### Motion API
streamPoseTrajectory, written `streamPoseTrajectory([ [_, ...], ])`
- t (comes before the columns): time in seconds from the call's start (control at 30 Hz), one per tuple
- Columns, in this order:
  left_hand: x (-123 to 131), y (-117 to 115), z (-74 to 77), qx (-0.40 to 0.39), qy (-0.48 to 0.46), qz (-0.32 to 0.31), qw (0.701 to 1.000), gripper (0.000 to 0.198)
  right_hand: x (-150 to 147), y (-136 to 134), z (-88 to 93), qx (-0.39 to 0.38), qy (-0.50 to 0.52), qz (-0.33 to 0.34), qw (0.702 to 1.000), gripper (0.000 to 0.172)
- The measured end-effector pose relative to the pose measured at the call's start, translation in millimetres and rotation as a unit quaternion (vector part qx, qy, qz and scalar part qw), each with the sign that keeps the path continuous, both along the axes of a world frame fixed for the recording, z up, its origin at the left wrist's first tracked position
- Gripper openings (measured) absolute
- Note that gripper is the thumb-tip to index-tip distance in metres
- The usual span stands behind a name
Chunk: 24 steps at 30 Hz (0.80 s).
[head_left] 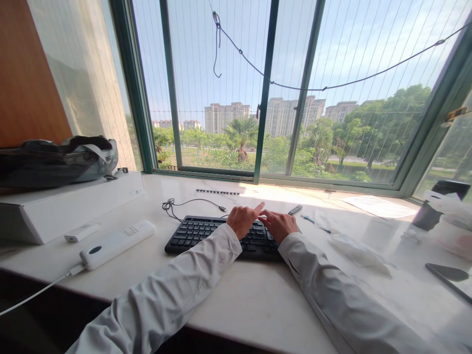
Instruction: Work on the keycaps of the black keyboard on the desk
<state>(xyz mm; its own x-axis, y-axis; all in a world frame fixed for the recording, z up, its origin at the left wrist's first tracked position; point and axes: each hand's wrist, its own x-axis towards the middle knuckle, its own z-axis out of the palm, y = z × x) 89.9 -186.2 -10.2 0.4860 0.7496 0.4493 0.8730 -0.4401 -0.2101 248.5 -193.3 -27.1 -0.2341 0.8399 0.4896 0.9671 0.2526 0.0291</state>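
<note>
A black keyboard (pixel 199 233) lies on the white marble-look counter in front of me. My left hand (pixel 240 221) rests over its middle, one digit stretched out up and right, the other fingers mostly hidden behind the hand. My right hand (pixel 279 225) is over the keyboard's right part, its fingers bent and drawn together toward the left hand. Whatever sits under those fingertips is too small or covered to make out. The two hands nearly touch. Behind the keyboard lies a row of small black pieces (pixel 217 191), like keycaps, and the coiled black USB cable (pixel 170 206).
Left of the keyboard are a white power strip (pixel 118 246), a small white device (pixel 81 232) and a white box (pixel 73 206) bearing a dark bag (pixel 59 160). Rightward lie a USB stick (pixel 295 210), a thin blue tool (pixel 316 224), clear plastic (pixel 359 253), paper (pixel 381 206) and a phone-like slab (pixel 450 280).
</note>
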Motion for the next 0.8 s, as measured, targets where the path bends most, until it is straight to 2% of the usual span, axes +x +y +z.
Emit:
streamPoseTrajectory([
  [0.8, -0.4, -3.9, 2.9, -0.011, 0.035, 0.003, 0.999, 0.055, -1.7, -2.4, 5.2, -0.06, -0.026, -0.006, 0.998, 0.043],
])
